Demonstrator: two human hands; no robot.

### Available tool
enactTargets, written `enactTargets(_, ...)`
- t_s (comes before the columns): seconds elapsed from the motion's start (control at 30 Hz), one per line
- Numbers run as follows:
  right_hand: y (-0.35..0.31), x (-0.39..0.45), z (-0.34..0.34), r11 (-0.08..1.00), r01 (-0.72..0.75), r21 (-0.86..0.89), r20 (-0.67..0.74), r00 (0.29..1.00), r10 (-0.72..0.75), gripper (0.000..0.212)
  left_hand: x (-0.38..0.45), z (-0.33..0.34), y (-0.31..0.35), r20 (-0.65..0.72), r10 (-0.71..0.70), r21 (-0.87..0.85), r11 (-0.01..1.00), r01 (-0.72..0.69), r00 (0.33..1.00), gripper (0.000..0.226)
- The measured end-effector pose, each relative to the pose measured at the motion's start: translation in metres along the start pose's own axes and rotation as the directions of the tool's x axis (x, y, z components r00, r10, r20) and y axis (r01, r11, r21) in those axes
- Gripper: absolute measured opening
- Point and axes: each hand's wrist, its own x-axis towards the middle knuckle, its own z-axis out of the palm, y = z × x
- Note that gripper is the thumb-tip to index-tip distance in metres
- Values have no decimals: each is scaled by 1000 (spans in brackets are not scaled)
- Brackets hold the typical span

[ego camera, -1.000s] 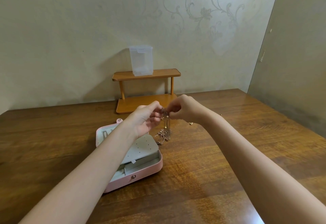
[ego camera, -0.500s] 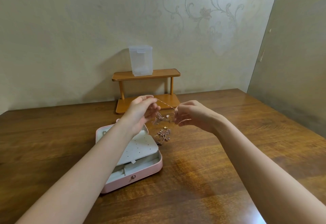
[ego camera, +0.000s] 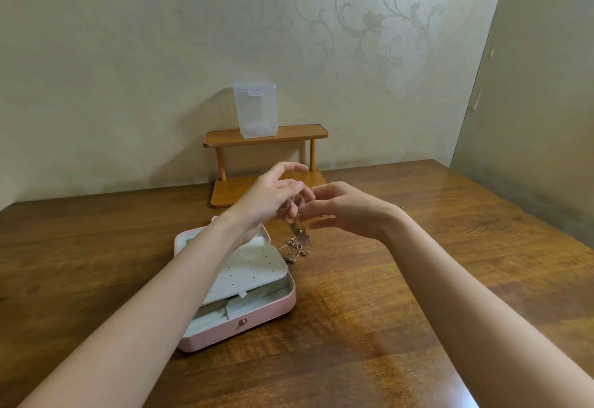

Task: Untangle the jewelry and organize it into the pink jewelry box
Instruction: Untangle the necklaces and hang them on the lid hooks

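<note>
A tangled chain (ego camera: 297,240) is pinched by the left hand (ego camera: 271,197) above the surface (ego camera: 369,295) beside the open pink box (ego camera: 257,321); right hand (ego camera: 347,208) fingers are loosely spread alongside.

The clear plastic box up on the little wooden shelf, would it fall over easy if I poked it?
Probably yes. The clear plastic box stands tall and upright on a narrow base on the wooden shelf, so a poke near its top might tip it. It looks thin-walled and seems to hold nothing, so it is likely light. On the smooth shelf it may slide first.
</note>
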Motion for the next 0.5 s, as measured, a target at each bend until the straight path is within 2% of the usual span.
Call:
enactTargets(0.13,1,-2,2,993,-17,118,48,999,11,10,-3,-3,-1,-3,-24,-186,982,23,1000,20)
enactTargets(0.2,0,-3,2,979,-8,203,-22,1000,13,7,-2,-5,-5,-66,-64,-312,949,40,996,20)
enactTargets(0.27,-1,-3,1,939,12,345,-101,995,24,11,-1,-6,-9,-109,-104,-359,931,58,989,17)
enactTargets(0.37,-2,-2,2,862,9,507,-148,986,77,16,-2,-2,-15,-96,-96,-172,982,79,991,14)
enactTargets(0.43,-4,-2,6,905,-35,424,-132,986,100,15,0,3,-18,-142,-52,-11,999,51,989,14)
enactTargets(0.5,-4,-2,10,954,-75,292,-109,988,111,12,2,5,-19,-261,-10,34,999,19,965,14)
